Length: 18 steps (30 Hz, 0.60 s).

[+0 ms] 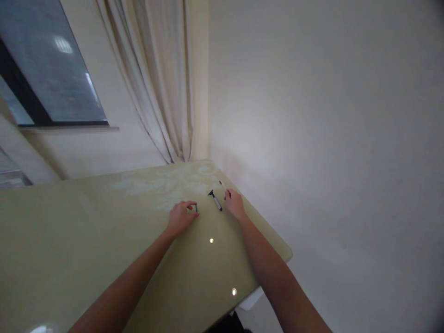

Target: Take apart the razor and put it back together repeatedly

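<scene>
A razor (217, 202) with a dark head and a grey-and-black handle lies on the table between my two hands. My left hand (180, 218) is just left of it, thumb and index finger closed on the two ends of a small thin dark piece (196, 208); its exact kind is too small to make out. To the right of the razor, my right hand (235, 203) grips a slim white stick with a dark tip (223, 185). The stick points away from me to the upper left, and its lower end is hidden in the fingers.
The glossy pale green table (86, 240) has a leaf pattern near its far corner. A white wall (312, 138) runs along its right edge. Behind stand a beige curtain (159, 83) and a dark-framed window (58, 69). Something dark shows below the front edge.
</scene>
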Motion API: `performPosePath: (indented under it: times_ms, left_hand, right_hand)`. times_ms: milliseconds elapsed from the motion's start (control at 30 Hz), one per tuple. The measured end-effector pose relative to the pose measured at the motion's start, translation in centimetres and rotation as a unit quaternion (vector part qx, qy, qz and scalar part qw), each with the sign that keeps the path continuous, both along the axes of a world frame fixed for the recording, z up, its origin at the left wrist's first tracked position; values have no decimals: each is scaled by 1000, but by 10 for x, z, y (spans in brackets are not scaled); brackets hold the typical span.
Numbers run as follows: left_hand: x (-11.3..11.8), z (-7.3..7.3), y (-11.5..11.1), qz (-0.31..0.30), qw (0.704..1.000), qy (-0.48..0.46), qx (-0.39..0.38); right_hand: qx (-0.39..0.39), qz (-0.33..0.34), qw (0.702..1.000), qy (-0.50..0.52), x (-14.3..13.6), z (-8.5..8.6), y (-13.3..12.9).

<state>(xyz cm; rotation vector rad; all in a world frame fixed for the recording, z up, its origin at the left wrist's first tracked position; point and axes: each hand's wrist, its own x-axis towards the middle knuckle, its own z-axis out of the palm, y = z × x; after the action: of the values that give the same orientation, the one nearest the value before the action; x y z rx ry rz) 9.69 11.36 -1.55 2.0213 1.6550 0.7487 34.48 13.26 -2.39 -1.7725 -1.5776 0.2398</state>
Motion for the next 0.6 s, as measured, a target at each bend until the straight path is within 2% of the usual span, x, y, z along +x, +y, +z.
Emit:
performPosePath:
  times_ms: [133,233,367,600]
  left_hand:
    - [24,-1,26,65,996,5,-58]
    - [37,-2,37,100,991,8,-84]
    - [44,-4,39,112,990,11,-89]
    - [42,-6,32,111,990,26,-88]
  right_hand:
    - [-9,-17,1000,-20,0,1,-1]
    - [-9,-26,999,-42,-1,2,-2]
    - [-14,-38,997,-71,-1,2,-3]
    - [-30,-47,993,-103,-3,-4,-4]
